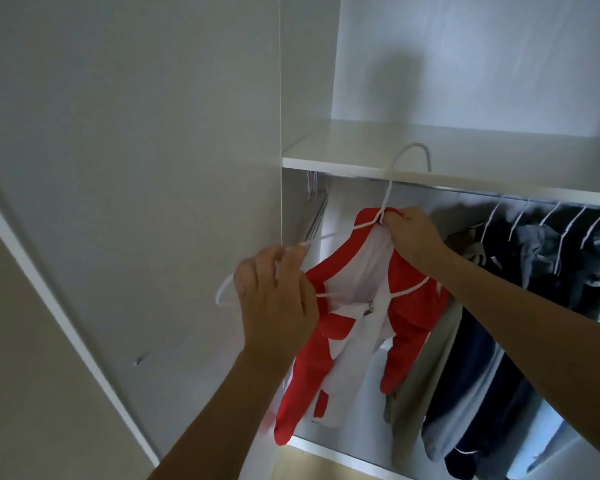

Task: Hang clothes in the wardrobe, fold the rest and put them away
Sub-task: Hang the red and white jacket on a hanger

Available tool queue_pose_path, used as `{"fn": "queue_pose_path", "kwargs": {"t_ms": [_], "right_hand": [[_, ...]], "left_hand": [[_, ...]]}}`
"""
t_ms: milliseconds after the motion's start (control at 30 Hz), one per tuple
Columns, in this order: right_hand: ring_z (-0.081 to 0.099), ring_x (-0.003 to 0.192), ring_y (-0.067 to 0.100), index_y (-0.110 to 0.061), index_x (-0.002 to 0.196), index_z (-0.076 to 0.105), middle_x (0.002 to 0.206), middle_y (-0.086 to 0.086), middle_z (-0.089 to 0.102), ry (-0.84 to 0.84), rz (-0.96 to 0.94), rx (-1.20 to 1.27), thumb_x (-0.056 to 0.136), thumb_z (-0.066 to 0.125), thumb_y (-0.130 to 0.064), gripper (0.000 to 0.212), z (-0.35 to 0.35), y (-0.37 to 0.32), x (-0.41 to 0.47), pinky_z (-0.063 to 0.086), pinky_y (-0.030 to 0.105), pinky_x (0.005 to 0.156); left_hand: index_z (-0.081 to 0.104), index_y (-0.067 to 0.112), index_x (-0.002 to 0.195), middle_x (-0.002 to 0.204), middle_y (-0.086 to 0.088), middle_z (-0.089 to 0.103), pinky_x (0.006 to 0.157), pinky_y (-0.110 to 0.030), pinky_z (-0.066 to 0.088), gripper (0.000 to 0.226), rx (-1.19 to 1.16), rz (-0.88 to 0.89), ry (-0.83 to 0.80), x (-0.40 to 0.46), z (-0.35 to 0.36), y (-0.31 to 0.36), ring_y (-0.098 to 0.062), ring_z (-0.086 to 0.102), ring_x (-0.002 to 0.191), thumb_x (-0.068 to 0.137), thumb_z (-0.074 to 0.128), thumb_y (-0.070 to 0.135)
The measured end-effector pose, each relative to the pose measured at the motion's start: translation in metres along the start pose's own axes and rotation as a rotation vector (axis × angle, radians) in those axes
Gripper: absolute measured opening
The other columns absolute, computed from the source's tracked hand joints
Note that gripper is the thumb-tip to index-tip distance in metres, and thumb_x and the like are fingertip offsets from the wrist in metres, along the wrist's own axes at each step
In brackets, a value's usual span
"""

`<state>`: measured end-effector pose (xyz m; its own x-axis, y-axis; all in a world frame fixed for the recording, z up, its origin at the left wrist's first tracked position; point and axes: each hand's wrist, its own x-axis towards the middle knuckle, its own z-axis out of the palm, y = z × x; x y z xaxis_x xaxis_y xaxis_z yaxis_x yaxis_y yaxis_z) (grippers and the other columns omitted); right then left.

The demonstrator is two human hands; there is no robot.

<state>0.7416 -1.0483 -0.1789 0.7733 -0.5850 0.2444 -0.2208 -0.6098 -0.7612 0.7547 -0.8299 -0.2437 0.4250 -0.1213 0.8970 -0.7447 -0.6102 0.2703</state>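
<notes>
A red and white zip jacket [352,327] hangs on a white hanger [388,188] in front of the open wardrobe. The hanger's hook rises in front of the shelf edge, above the rail [465,190]. My right hand [409,235] grips the hanger's neck and the jacket collar. My left hand [274,299] is closed on the hanger's left end and the jacket's left shoulder. The jacket's sleeves dangle down towards the wardrobe floor.
A white shelf [430,168] spans the wardrobe just above the rail. Several dark blue and grey garments [534,306] hang on white hangers at the right. Spare empty hangers [70,188] hang at the rail's left end. The wardrobe door [129,202] stands open on the left.
</notes>
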Motion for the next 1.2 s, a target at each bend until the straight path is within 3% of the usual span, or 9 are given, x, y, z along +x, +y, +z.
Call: {"fn": "queue_pose_path", "kwargs": {"t_ms": [100, 200, 367, 467, 633, 800, 933, 1067, 1200], "right_hand": [[0.059, 0.066, 0.03, 0.006, 0.091, 0.065, 0.076, 0.02, 0.062, -0.001, 0.001, -0.067, 0.098, 0.042, -0.03, 0.043, -0.003, 0.002, 0.001, 0.051, 0.033, 0.068], [0.061, 0.081, 0.035, 0.005, 0.098, 0.064, 0.096, 0.026, 0.065, 0.023, 0.046, 0.008, 0.099, 0.041, -0.03, 0.042, -0.008, 0.001, -0.001, 0.051, 0.041, 0.084], [0.062, 0.091, 0.039, 0.004, 0.106, 0.062, 0.107, 0.028, 0.063, 0.046, 0.144, 0.138, 0.097, 0.043, -0.034, 0.043, -0.016, -0.002, -0.003, 0.049, 0.041, 0.087], [0.06, 0.086, 0.035, 0.005, 0.107, 0.062, 0.105, 0.027, 0.064, 0.061, 0.17, 0.189, 0.095, 0.045, -0.035, 0.045, -0.022, -0.001, -0.003, 0.049, 0.042, 0.088], [0.047, 0.062, 0.018, -0.009, 0.07, 0.056, 0.067, 0.007, 0.052, 0.072, 0.137, 0.069, 0.093, 0.044, -0.029, 0.033, -0.047, 0.018, -0.005, 0.041, 0.029, 0.058], [0.049, 0.066, 0.024, -0.001, 0.069, 0.058, 0.063, 0.01, 0.05, 0.219, 0.212, 0.088, 0.091, 0.047, -0.025, 0.034, -0.06, 0.061, -0.017, 0.036, 0.034, 0.065], [0.048, 0.07, 0.027, -0.008, 0.065, 0.053, 0.064, 0.007, 0.05, 0.339, 0.335, 0.07, 0.093, 0.046, -0.027, 0.035, -0.078, 0.094, -0.028, 0.032, 0.031, 0.069], [0.045, 0.066, 0.023, -0.013, 0.061, 0.045, 0.063, 0.005, 0.045, 0.319, 0.397, 0.156, 0.096, 0.04, -0.026, 0.037, -0.083, 0.093, -0.028, 0.034, 0.031, 0.059], [0.052, 0.064, 0.027, -0.012, 0.063, 0.054, 0.062, 0.007, 0.051, 0.237, 0.355, 0.249, 0.088, 0.044, -0.035, 0.036, -0.058, 0.064, -0.017, 0.044, 0.036, 0.067]], "left_hand": [[0.049, 0.015, 0.1, 0.104, -0.009, 0.051, 0.088, -0.038, 0.038, 0.021, -0.097, -0.017, 0.114, -0.018, 0.006, 0.009, -0.023, 0.047, 0.097, 0.079, 0.054, 0.011], [0.052, 0.013, 0.1, 0.1, -0.007, 0.056, 0.086, -0.035, 0.044, 0.026, -0.173, -0.03, -0.009, -0.032, 0.023, 0.015, -0.021, 0.051, 0.093, 0.077, 0.062, 0.005], [0.034, 0.009, 0.136, 0.127, -0.009, 0.046, 0.088, -0.034, 0.048, 0.064, -0.391, -0.905, -0.648, -0.027, 0.054, 0.016, -0.026, 0.053, 0.111, 0.087, 0.062, 0.039], [0.041, 0.008, 0.131, 0.116, -0.013, 0.057, 0.075, -0.039, 0.057, 0.056, -0.473, -0.993, -0.934, -0.024, 0.072, 0.015, -0.025, 0.064, 0.087, 0.086, 0.061, 0.034], [0.06, 0.001, 0.108, 0.085, -0.018, 0.068, 0.052, -0.033, 0.057, 0.018, -1.022, -1.613, -0.867, -0.005, 0.066, 0.007, -0.022, 0.066, 0.059, 0.093, 0.05, 0.001], [0.058, -0.003, 0.098, 0.094, -0.023, 0.065, 0.081, -0.047, 0.054, 0.023, -1.15, -1.623, -0.725, 0.023, 0.059, -0.005, -0.035, 0.065, 0.093, 0.088, 0.042, -0.015], [0.051, 0.014, 0.074, 0.072, -0.006, 0.054, 0.041, -0.022, 0.051, 0.028, -0.802, -1.47, -0.572, 0.032, 0.064, -0.038, -0.018, 0.056, 0.06, 0.091, 0.038, -0.004], [0.044, 0.014, 0.065, 0.048, 0.0, 0.043, 0.036, -0.009, 0.03, 0.034, -0.755, -1.276, -0.757, 0.038, 0.058, -0.033, -0.007, 0.037, 0.03, 0.091, 0.034, -0.005], [0.055, 0.008, 0.087, 0.079, -0.009, 0.057, 0.057, -0.03, 0.052, 0.007, -0.868, -1.29, -0.981, 0.02, 0.066, 0.009, -0.02, 0.058, 0.066, 0.092, 0.05, 0.009]]}}
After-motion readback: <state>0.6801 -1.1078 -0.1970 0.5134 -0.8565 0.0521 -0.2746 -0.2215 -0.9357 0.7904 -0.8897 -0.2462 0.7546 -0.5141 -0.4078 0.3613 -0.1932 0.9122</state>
